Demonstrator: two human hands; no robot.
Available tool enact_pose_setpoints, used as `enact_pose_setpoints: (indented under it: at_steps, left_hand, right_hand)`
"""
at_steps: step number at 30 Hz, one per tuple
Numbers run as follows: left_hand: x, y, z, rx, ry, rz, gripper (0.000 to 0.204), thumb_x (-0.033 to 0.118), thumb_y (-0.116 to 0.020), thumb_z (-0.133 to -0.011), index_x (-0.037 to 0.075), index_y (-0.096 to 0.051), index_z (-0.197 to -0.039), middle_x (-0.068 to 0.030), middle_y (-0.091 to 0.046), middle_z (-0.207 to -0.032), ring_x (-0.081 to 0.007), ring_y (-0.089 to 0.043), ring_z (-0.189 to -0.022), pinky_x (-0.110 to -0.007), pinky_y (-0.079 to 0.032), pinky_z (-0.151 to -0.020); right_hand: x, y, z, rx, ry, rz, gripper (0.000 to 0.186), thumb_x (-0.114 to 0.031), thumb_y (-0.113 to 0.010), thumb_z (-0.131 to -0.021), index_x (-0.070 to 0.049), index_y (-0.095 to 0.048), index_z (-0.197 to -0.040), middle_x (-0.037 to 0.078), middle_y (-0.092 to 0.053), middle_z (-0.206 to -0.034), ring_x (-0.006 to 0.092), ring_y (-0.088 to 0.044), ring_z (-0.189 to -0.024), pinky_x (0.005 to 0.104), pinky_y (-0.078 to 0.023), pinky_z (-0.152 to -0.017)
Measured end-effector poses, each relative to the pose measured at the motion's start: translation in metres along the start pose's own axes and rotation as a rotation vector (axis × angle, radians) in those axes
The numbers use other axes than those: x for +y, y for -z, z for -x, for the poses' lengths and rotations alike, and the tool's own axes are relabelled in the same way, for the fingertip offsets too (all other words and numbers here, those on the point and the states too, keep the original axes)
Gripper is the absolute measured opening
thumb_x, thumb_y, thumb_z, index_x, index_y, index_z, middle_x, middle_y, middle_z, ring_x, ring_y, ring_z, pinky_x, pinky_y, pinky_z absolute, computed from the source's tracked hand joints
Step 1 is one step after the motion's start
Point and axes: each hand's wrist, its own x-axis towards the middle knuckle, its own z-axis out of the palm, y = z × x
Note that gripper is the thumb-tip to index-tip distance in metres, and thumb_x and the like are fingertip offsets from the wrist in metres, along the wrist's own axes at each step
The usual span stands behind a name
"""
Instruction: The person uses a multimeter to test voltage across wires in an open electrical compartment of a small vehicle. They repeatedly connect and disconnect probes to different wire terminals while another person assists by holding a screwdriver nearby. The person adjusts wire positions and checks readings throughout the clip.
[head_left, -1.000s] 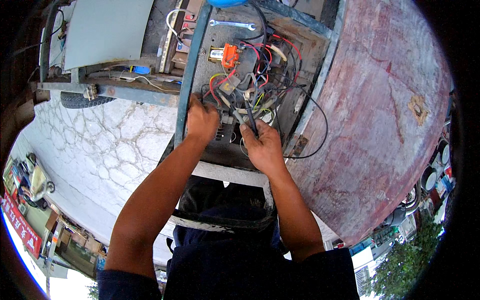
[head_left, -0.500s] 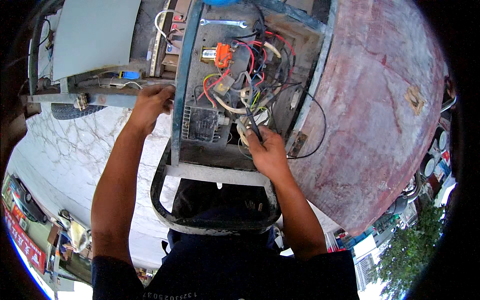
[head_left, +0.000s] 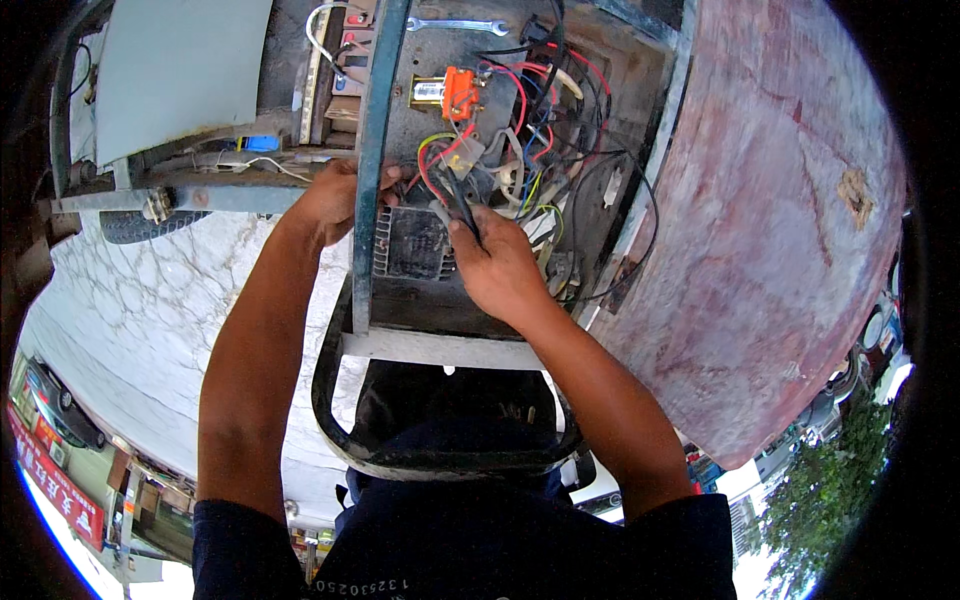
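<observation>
My right hand (head_left: 497, 262) is closed round a black cable (head_left: 461, 205), just above the right edge of a dark finned metal box (head_left: 415, 240). The cable slants up and left from my fingers toward a small pale connector block (head_left: 462, 157) among red and yellow wires. My left hand (head_left: 338, 203) reaches behind the blue-grey frame bar (head_left: 366, 230). Its curled fingertips come out on the bar's right side, above the finned box, close to a thin dark wire. The bar covers part of those fingers, and what they pinch is unclear.
An orange-and-white breaker (head_left: 460, 94) and an open-ended wrench (head_left: 457, 26) lie farther up in the compartment. Tangled wires (head_left: 560, 130) fill its right side. A large reddish weathered panel (head_left: 770, 230) borders it on the right. A black-rimmed seat frame (head_left: 450, 462) is nearest me.
My right hand has moved left and up with the black cable, from the wire bundle to beside the finned box. My left hand has pushed past the bar, its fingertips now inside the compartment.
</observation>
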Motion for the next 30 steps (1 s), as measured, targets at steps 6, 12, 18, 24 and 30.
enact_pose_setpoints:
  at_steps: [6,12,18,24,30]
  left_hand:
    - [-0.008,0.004,0.004,-0.02,-0.038,0.068,0.02,0.017,-0.067,-0.086,0.001,-0.066,-0.099,-0.0047,-0.065,-0.079,-0.0127,-0.06,-0.069,-0.024,-0.046,-0.06]
    - [-0.018,0.01,-0.002,-0.025,-0.055,0.072,0.024,0.014,-0.071,-0.082,0.001,-0.064,-0.102,-0.0039,-0.065,-0.079,-0.0135,-0.061,-0.07,-0.025,-0.047,-0.058]
    - [-0.02,0.01,-0.002,-0.033,-0.072,0.083,0.024,0.013,-0.071,-0.082,0.001,-0.064,-0.102,-0.0033,-0.065,-0.08,-0.0128,-0.062,-0.071,-0.025,-0.047,-0.059]
    - [-0.02,0.009,-0.001,-0.018,-0.08,0.072,0.023,0.012,-0.071,-0.082,0.002,-0.065,-0.102,-0.0033,-0.065,-0.078,-0.0125,-0.062,-0.07,-0.025,-0.047,-0.058]
    - [-0.017,0.007,0.001,-0.036,-0.091,0.058,0.023,0.013,-0.071,-0.082,0.002,-0.065,-0.102,-0.0041,-0.065,-0.078,-0.0126,-0.061,-0.069,-0.025,-0.046,-0.057]
  right_hand:
    - [-0.002,-0.013,-0.005,-0.02,-0.056,-0.073,0.026,-0.016,-0.054,-0.086,0.003,-0.06,-0.103,0.027,-0.061,-0.081,0.045,-0.059,-0.081,0.0471,-0.047,-0.072]
    - [0.007,-0.025,-0.009,-0.061,-0.042,-0.111,0.025,-0.015,-0.055,-0.086,0.003,-0.06,-0.102,0.028,-0.061,-0.084,0.0442,-0.06,-0.084,0.0458,-0.047,-0.074]
    - [0.011,-0.03,-0.011,0.009,0.027,-0.054,0.025,-0.015,-0.055,-0.086,0.003,-0.06,-0.102,0.028,-0.061,-0.084,0.0442,-0.06,-0.083,0.0453,-0.048,-0.073]
    - [0.017,-0.032,-0.013,-0.003,-0.041,-0.209,0.026,-0.015,-0.055,-0.085,0.002,-0.06,-0.104,0.027,-0.062,-0.083,0.0427,-0.061,-0.082,0.0444,-0.048,-0.073]
    - [0.009,-0.026,-0.015,-0.013,-0.002,-0.105,0.026,-0.018,-0.056,-0.084,0.002,-0.062,-0.1,0.026,-0.062,-0.078,0.0422,-0.062,-0.076,0.0453,-0.048,-0.069]
